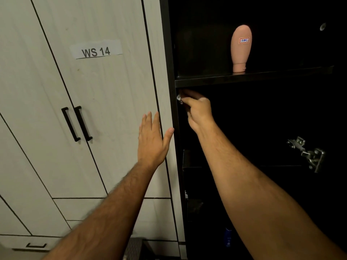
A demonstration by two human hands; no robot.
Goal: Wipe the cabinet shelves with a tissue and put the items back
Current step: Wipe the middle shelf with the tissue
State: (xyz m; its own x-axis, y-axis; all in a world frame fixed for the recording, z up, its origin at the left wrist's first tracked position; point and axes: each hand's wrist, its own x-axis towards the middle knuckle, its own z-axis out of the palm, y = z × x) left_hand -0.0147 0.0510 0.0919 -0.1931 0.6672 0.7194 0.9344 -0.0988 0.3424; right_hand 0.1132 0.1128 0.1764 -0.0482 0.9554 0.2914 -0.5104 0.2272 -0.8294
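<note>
left hand point(152, 139) flat, fingers spread on pale wood-grain cabinet door point(105, 109) | right hand point(197, 111) pinching something small and pale, can't tell what | peach plastic bottle point(241, 48) upside down on dark shelf point(253, 76) above it

Right hand point(197, 111) grip: fingertips pinch something small and pale against the cabinet wall, too small and dark to identify. Lower shelf point(191, 167) interior lost in shadow. Blue item point(228, 237) near the bottom barely visible, unidentifiable. Both forearms cut off by the bottom edge.
</note>
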